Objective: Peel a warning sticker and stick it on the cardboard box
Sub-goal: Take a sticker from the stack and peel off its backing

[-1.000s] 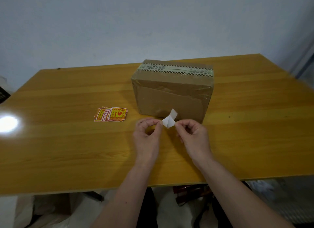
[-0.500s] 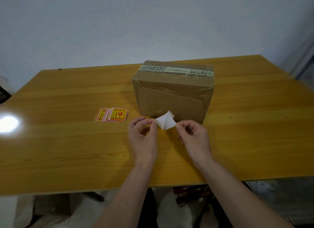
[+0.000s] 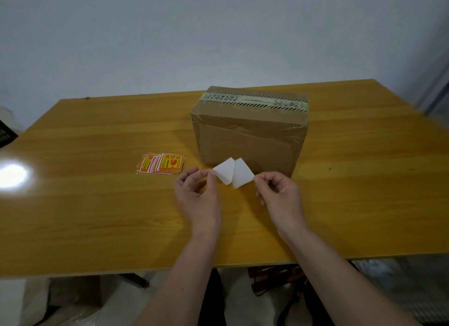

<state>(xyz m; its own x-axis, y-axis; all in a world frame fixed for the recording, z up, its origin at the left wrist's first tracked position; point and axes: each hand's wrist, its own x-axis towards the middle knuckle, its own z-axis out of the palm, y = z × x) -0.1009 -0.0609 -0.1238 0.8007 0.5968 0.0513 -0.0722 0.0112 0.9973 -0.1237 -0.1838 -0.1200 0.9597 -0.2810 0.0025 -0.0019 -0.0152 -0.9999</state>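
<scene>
- Stickers point(image 3: 161, 163) lying in a small fanned stack on the table point(image 3: 97, 204), left of the cardboard box point(image 3: 247, 136), showing yellow faces with red borders, red characters, an upward arrow and a broken-glass symbol; characters too small for reading.
- Tape point(image 3: 255, 102) running along the box's top, pale green with black hatched edges and printed characters, not legible.
- Clear tape wrapping the box's upper front edge and corners, wrinkling and catching the light.
- Box sitting closed near the table's middle, showing a plain brown front with a torn, lighter patch; contents hidden.
- Warning sticker point(image 3: 240, 173) being held just in front of the box's lower front face, showing only white sides, partly separating from its backing point(image 3: 224, 171) in two white flaps joined at a low fold; not possible telling for certain which flap is sticker and which is backing.
- Left hand point(image 3: 196, 197) pinching the left flap's corner between thumb and forefinger, other fingers curling loosely.
- Right hand point(image 3: 279, 194) pinching the right flap's corner between thumb and forefinger, remaining fingers folding inward.
- Both hands hovering above the tabletop, apart from the box.
- Table showing glossy yellow-orange wood grain, reflecting a bright lamp glare at the left.
- Pale blue-grey wall point(image 3: 218, 34) standing behind; dim clutter lying on the floor under the near edge.
</scene>
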